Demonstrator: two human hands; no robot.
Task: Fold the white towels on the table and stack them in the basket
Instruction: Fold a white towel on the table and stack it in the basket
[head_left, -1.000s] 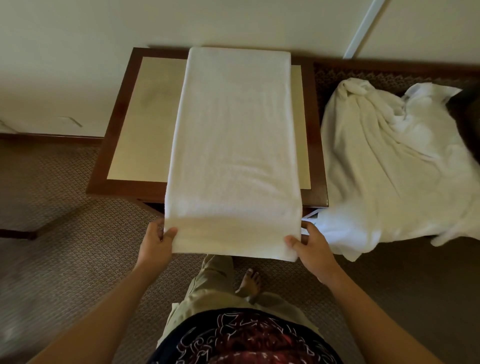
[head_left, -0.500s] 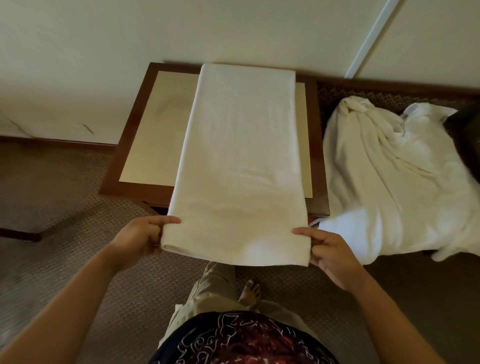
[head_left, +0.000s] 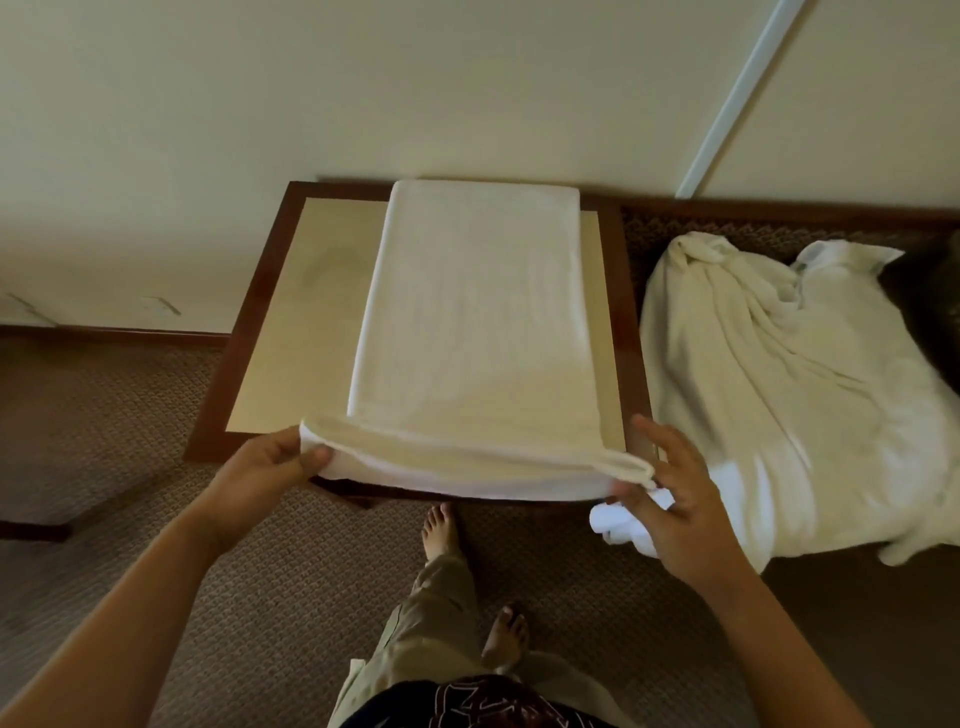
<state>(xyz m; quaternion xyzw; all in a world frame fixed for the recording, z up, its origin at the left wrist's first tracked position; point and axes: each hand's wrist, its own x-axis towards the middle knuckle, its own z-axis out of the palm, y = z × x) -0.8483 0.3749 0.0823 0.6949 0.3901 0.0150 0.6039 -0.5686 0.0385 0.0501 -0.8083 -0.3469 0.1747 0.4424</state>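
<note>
On the wood-framed table (head_left: 249, 332) against the wall, long white towel (head_left: 472, 322) lying lengthwise, far end at the back edge; near end now raised off the front edge and curling back over, where a second ago it hung down flat. Right of the table, crumpled towel pile (head_left: 769, 384), unchanged. Left hand (head_left: 270, 467) pinching the lifted near-left corner; right hand (head_left: 670, 499) at the near-right corner, fingers spread, thumb touching the hem, no longer gripping.

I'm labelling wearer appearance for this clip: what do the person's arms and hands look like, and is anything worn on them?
Both forearms are bare, with no sleeves in view. The left hand and right hand wear no gloves; no rings, watch or bracelet are visible.
</note>
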